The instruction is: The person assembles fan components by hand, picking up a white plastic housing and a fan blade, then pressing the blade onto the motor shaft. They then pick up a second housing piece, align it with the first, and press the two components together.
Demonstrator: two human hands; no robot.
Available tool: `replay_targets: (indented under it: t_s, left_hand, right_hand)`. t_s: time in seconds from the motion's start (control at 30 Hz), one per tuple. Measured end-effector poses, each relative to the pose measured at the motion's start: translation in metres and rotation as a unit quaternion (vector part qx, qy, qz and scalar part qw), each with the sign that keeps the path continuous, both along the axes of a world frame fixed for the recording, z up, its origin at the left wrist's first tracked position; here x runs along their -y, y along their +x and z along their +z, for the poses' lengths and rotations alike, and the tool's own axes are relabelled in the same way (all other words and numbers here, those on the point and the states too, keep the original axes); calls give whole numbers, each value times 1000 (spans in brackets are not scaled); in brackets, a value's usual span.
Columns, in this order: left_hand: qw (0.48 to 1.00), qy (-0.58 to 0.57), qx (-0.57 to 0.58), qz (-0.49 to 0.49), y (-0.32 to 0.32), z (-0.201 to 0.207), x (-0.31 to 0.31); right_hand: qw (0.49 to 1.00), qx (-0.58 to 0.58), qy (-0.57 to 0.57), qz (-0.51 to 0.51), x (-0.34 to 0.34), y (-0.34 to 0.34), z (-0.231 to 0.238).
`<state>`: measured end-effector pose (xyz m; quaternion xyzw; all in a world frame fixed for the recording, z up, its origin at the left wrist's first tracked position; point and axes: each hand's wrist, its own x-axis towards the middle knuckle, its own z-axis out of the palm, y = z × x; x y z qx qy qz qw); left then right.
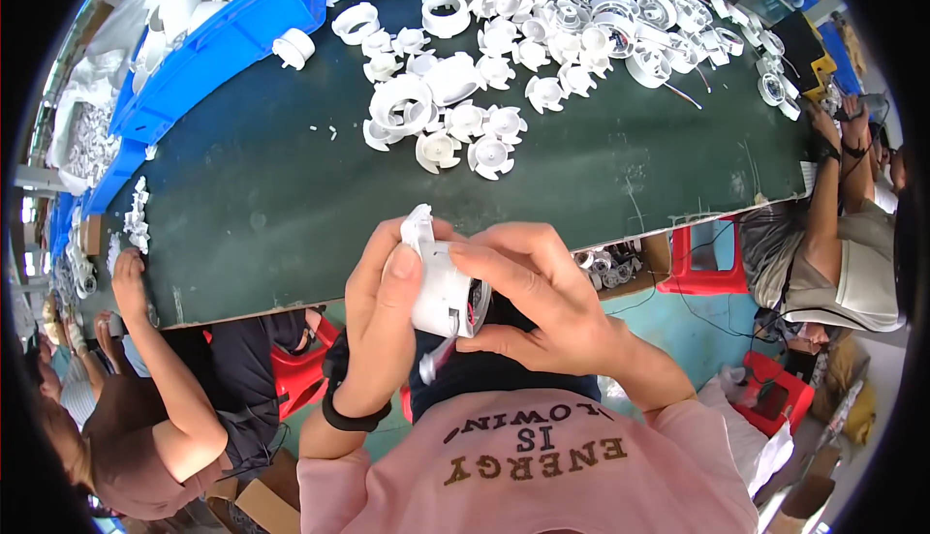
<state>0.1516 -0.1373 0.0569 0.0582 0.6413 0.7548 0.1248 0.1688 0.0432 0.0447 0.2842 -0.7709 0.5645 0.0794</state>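
A white round plastic fan housing (444,287) is held up in front of my chest, just off the table's near edge. My left hand (380,292) grips its left side, the thumb lying along the white wall below a small upright tab. From the right, my right hand (542,292) closes on the same housing, index finger on top and thumb at the lower edge. The housing's dark open side faces right, partly hidden by my right fingers. A short wire with a pale connector (431,365) hangs below it.
The green table (262,185) holds a pile of white fan blades (489,156), rings (402,103) and wired housings (649,64). Blue bins (223,45) line the far left. Co-workers sit at the left (145,418) and right (833,244); red stools (702,258) stand below.
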Motion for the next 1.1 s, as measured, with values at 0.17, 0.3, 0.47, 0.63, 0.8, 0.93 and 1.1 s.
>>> replay_targets:
  t_s: [0.17, 0.3, 0.47, 0.63, 0.8, 0.93, 1.1]
  left_hand:
    - [989, -30, -136, 57, 12, -23, -6]
    - [946, -105, -298, 79, 13, -36, -5]
    - [914, -127, -382, 38, 8, -39, 0]
    - [994, -54, -82, 55, 10, -21, -9]
    - [990, -38, 55, 122, -24, -20, 55]
    - [947, -148, 9, 285, -42, -35, 143]
    - [871, -397, -97, 273, -77, -70, 251]
  right_hand:
    - [999, 33, -21, -9, 2, 12, -11]
    - [993, 99, -61, -2, 3, 15, -14]
    - [992, 115, -56, 5, 2, 16, -11]
    - [997, 41, 12, -62, 3, 8, -6]
    - [977, -11, 166, -136, -43, -27, 10]
    - [821, -148, 394, -385, -140, -96, -12]
    - [824, -28, 403, -397, -190, -144, -24]
